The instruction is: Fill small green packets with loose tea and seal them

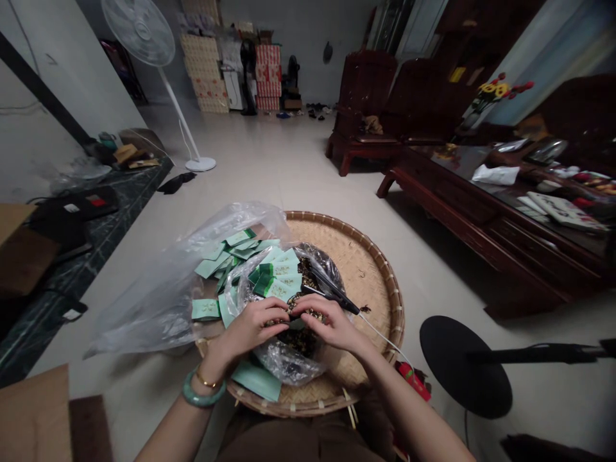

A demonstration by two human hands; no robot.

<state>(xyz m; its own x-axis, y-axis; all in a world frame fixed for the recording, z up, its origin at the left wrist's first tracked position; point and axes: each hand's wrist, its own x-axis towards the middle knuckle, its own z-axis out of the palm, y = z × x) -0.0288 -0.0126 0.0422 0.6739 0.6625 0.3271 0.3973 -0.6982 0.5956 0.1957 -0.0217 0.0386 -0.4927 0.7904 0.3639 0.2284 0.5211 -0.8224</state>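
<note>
My left hand [264, 321] and my right hand [330, 321] meet over a clear plastic bag [289, 369] of dark, loose dried leaves [302, 343]. The fingers of both are bent around a small packet [295, 325], mostly hidden by them; only a dark green edge shows. Beside my left hand, several pale green packets [283, 269] lie fanned on the bag's contents, with a heap of others [231, 256] further left. A black two-armed tool [344, 298] with a white cord rests across the bag, just beyond my right hand.
A round woven tray [370, 256] carries everything, with a big clear bag [158, 295] spread over its left side. A black round stand base [466, 366] is at the right. Beyond are a white fan [180, 109], a dark wooden table [452, 212] and a cardboard box [33, 410].
</note>
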